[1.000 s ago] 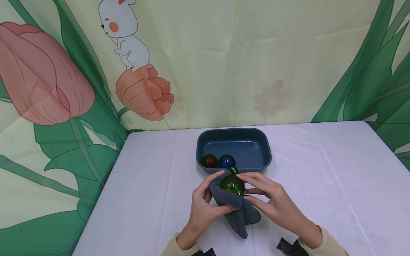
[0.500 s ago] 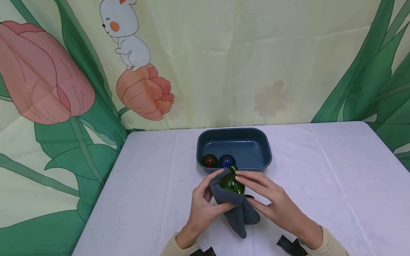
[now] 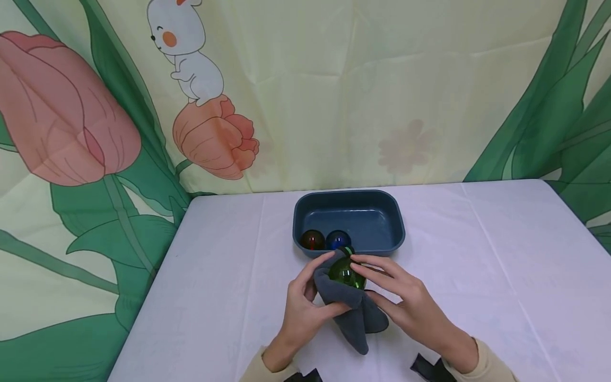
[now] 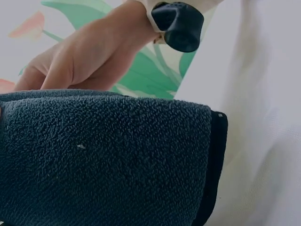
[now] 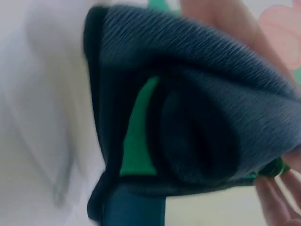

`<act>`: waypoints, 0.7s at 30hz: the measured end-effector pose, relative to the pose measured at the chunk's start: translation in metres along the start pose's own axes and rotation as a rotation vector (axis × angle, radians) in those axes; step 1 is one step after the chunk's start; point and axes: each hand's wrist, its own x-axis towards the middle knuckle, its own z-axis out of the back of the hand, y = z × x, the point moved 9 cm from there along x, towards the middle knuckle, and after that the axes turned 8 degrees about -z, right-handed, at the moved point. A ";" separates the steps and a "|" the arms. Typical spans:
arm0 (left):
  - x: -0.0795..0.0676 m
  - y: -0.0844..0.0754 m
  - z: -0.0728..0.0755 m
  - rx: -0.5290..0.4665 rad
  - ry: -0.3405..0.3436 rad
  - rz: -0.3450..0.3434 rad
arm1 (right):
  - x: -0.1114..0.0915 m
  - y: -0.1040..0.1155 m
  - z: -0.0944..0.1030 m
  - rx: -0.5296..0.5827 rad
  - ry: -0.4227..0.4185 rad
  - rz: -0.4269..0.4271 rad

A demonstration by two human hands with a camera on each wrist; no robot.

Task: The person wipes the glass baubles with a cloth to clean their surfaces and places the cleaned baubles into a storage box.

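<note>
In the head view a green clear glass ball sits inside a folded dark grey towel, its upper part showing. My left hand grips the towel from the left, thumb in front and fingers behind. My right hand pinches at the ball's right side, fingertips on its upper right and thumb low by the towel fold. Two towel ends hang below. The towel fills much of the left wrist view, its nap and black trim showing. In the right wrist view the folded towel hides most of the ball.
Just beyond the hands stands a blue rectangular tray holding a dark red ball and a blue ball. A white cloth covers the table. Behind it hangs a printed curtain with tulips and a rabbit.
My right fingers have shifted slightly over the green ball, and the ball has turned a little within the towel. My left hand keeps its hold in about the same place.
</note>
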 end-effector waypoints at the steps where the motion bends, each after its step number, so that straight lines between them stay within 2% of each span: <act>1: 0.000 0.000 0.000 0.000 0.003 -0.002 | 0.000 -0.002 0.000 0.022 0.000 -0.032; 5: 0.000 -0.001 0.000 0.001 0.013 -0.010 | 0.002 -0.010 0.000 0.120 -0.001 -0.150; 8: 0.000 -0.001 0.000 -0.001 0.011 -0.012 | 0.002 -0.013 0.001 0.170 0.008 -0.186; 11: 0.001 -0.001 0.001 0.000 0.001 -0.009 | 0.002 -0.011 0.001 0.132 0.019 -0.161; 16: 0.001 0.001 0.002 -0.014 -0.008 0.001 | 0.001 -0.006 0.002 0.010 0.018 -0.073; 21: 0.000 0.002 0.002 -0.031 -0.016 0.016 | -0.001 -0.001 0.003 -0.019 -0.012 0.013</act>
